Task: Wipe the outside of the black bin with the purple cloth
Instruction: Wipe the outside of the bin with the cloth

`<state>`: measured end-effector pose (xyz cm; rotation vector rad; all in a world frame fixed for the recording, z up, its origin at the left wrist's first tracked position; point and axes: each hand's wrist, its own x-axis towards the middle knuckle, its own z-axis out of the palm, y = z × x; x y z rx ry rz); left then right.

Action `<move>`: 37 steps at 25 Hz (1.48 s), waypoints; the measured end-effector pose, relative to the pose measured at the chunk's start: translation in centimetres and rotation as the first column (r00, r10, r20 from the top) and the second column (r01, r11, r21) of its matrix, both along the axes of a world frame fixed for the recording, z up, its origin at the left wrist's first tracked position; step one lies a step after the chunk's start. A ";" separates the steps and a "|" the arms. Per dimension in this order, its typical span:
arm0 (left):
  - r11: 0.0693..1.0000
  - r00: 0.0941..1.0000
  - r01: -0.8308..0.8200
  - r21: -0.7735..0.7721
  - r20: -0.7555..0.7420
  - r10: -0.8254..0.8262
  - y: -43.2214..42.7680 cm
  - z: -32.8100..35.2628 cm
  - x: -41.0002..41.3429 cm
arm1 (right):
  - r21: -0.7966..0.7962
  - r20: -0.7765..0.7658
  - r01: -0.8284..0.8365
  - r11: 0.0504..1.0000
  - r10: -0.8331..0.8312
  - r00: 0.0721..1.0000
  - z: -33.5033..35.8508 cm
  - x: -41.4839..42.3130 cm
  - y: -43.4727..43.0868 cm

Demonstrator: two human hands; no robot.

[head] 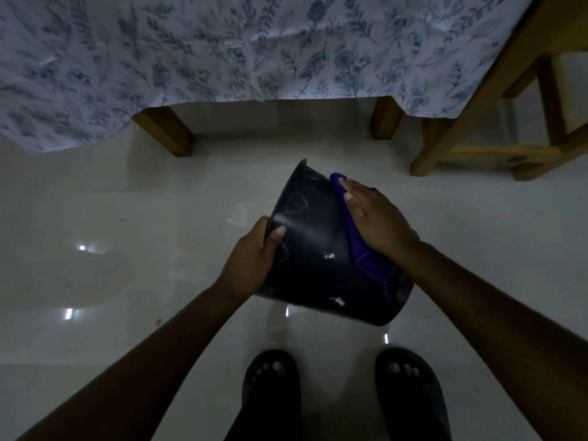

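1. Far left & top: a white tablecloth (191,43) with blue leaf print hangs down over the worktop; under its edge two wooden legs (165,130) stand on the floor.
2. The floor (95,218) is pale glossy tile, w/ small bright light reflections at left.
3. Left hand (251,259) grasps the black bin at its left side: thumb lies on the outer wall, the other fingers curl round the edge & are hidden. Left forearm comes in from the bottom-left corner.
4. Black bin (311,246) is held in the air above the floor, in the centre of the view, tilted over. One end points away toward the worktop, the wider end is nearer to the person. Which end is the mouth I cannot tell. Its dark wall shows faint scuff marks & two small white spots.
5. Purple cloth (366,259) lies on the right side of the bin's outer wall, touching it; one corner sticks out beyond the fingertips at the far end, the rest hangs in folds toward the near end.
6. Right hand (372,214) is flat, fingers stretched out, pressing the cloth on the bin; not clenched round it.
7. Bottom: two feet in dark slippers (410,396) stand on the floor, just below the bin.
8. Far right: a wooden chair frame (477,135) stands beside the worktop.
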<state>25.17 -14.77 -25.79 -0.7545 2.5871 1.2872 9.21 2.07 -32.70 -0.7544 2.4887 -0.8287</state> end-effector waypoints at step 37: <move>0.965 0.999 0.032 -0.262 0.046 -0.021 0.5 -2.1 -5.0 | 0.038 -0.072 0.055 0.998 -0.052 0.996 1.1 7.8 2.5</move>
